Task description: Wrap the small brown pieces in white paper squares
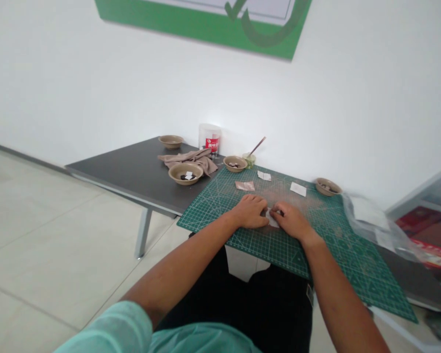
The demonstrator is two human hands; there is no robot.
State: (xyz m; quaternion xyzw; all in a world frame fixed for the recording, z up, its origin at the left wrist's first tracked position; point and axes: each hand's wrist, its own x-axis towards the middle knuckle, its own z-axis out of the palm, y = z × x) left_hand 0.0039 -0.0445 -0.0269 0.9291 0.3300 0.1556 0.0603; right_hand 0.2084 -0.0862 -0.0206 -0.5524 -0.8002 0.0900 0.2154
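Observation:
A small whitish sheet [272, 219] lies on the green cutting mat [238, 238] between my hands, partly covered by them. My left hand [250, 212] rests on the mat with bent fingers, its thumb and fingertips holding the sheet's left edge. At the sheet's right side, my right hand [291, 220] has its thumb and fingers pinched together. Something small and dark shows at those fingertips, too blurred to name. Beyond my hands lie a shiny brownish square [245, 186] and two white squares, one nearer the middle [264, 175] and one to the right [298, 189].
On the dark table [121, 169] stand a bowl with black and white pieces [185, 181], a brown cloth [191, 158], a clear tub [209, 135] and another bowl [171, 142]. A small cup with a brush [250, 159] and two bowls stand by the wall. Plastic bags [371, 220] lie right.

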